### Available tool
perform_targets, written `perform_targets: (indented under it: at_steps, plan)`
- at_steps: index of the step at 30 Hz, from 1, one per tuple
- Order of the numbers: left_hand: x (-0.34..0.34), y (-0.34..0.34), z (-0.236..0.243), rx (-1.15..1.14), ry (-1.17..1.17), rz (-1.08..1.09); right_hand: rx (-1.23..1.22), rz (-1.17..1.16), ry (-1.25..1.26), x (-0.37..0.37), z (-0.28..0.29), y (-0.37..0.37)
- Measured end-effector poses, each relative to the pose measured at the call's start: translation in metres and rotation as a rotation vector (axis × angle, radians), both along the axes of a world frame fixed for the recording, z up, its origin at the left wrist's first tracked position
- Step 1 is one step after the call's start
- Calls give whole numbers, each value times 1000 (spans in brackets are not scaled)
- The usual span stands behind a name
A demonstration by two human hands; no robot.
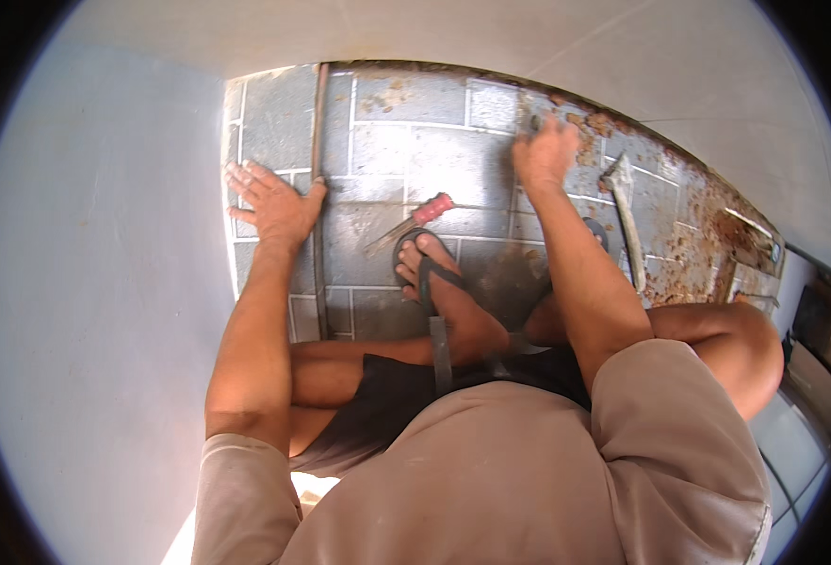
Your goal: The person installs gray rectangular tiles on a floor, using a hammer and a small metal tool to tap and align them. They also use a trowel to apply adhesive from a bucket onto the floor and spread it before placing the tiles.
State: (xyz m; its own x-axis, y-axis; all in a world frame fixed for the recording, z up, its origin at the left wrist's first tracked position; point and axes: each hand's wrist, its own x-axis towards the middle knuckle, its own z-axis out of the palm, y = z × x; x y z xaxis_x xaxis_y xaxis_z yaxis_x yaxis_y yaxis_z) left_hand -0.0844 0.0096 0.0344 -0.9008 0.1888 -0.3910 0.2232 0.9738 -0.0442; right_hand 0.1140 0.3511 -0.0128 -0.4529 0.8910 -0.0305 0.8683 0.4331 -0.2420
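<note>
My left hand (pixel 274 205) lies flat on the grey tile-patterned floor (pixel 378 259), fingers spread. Its thumb rests against a long, thin brown strip (pixel 319 132) that runs from the far edge toward my leg. Farther off to the right, my right hand (pixel 547 155) is closed and slightly blurred, close above the floor. Something small and dark shows by its fingers, too unclear to name. Between the hands lies a tool with a red handle (pixel 432 208) and a thin metal shaft, apparently a screwdriver. A dusty hammer (pixel 628 212) rests right of my right forearm.
My sandalled foot (pixel 439 268) is planted beside the red-handled tool. Brown crumbly debris (pixel 675 278) is scattered along the far right edge. A pale wall (pixel 105 254) rises at the left, and another pale surface (pixel 529 38) bounds the far side.
</note>
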Motion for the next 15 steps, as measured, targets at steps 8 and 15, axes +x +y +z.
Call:
perform_targets:
  at_steps: [8, 15]
  plan:
    - [-40, 32, 1, 114, 72, -60, -203, -396, -435, 128, 13, 112]
    - [-50, 32, -11, 235, 216, -92, -73, 44, -375, 154, 0, 118]
